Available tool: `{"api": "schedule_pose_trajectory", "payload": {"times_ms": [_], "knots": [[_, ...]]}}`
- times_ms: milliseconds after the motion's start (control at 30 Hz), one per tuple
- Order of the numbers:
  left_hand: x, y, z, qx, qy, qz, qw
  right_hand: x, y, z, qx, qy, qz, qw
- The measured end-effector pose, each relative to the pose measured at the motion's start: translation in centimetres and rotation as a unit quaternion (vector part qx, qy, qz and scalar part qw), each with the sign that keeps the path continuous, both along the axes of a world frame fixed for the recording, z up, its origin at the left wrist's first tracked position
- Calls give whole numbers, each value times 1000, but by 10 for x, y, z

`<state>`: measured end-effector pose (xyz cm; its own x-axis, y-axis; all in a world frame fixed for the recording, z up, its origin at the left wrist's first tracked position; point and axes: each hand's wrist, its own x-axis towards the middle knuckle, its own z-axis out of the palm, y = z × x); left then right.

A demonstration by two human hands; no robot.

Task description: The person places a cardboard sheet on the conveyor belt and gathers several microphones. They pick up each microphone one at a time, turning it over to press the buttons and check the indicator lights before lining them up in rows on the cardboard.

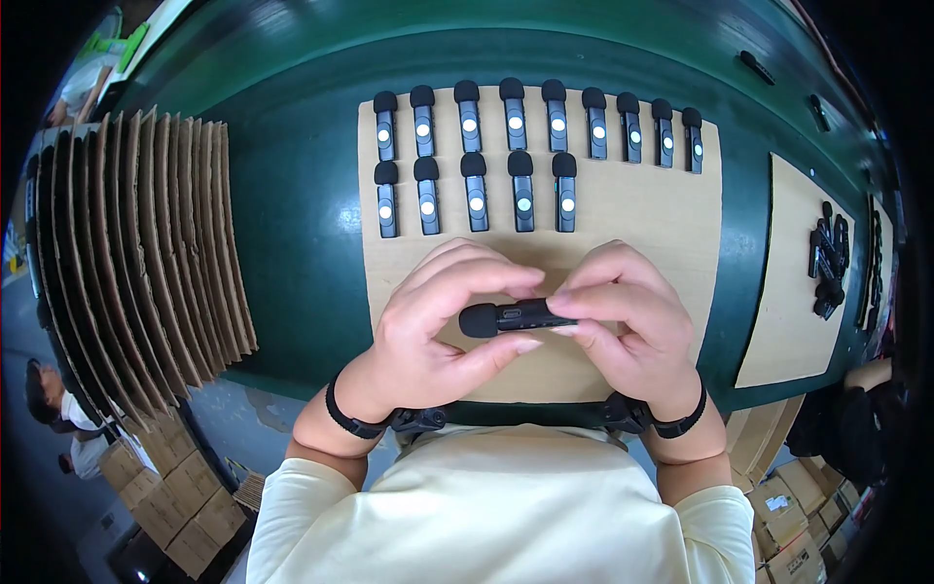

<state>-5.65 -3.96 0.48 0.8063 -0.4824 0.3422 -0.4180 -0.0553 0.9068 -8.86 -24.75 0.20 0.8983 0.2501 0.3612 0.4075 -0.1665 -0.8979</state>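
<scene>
A small black clip-on microphone [525, 314] with a round foam cap lies crosswise above the cardboard, its cap pointing left. My right hand [628, 316] pinches its plain end between thumb and fingertips. Around the capped side curves my left hand [438, 316], thumb and fingers apart; the thumb runs just below the microphone, and whether it touches I cannot tell. Beyond my hands, similar foam-capped microphones [516, 115] lie in two rows on a cardboard sheet [652, 209], caps facing away from me. Most show a pale round spot; one in the nearer row [524, 204] looks greenish.
Upright cardboard sheets [146, 263] stand packed at the left of the green table [292, 204]. On the right, another cardboard sheet [793, 331] bears a pile of black microphones [829, 258]. Cartons [185, 496] are stacked on the floor. People are partly visible at both sides.
</scene>
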Motion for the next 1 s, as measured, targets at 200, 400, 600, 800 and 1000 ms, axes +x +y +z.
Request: {"api": "schedule_pose_trajectory", "payload": {"times_ms": [200,400,600,800,1000], "knots": [[-1,-1,-2,3,5,-20,1000,-2,2,-3,54,38,6,998],[0,-3,-4,46,-36,-26,998,-4,5,1,7,4,13,1000],[-2,-6,-6,60,-29,14,998,-2,4,7,-38,-5,12,999],[-2,-5,-8,148,-28,8,989,9,-15,20,-170,-38,-34,984],[-4,-5,-7,260,-53,-64,962,24,-40,6,-324,-123,-99,933]]}}
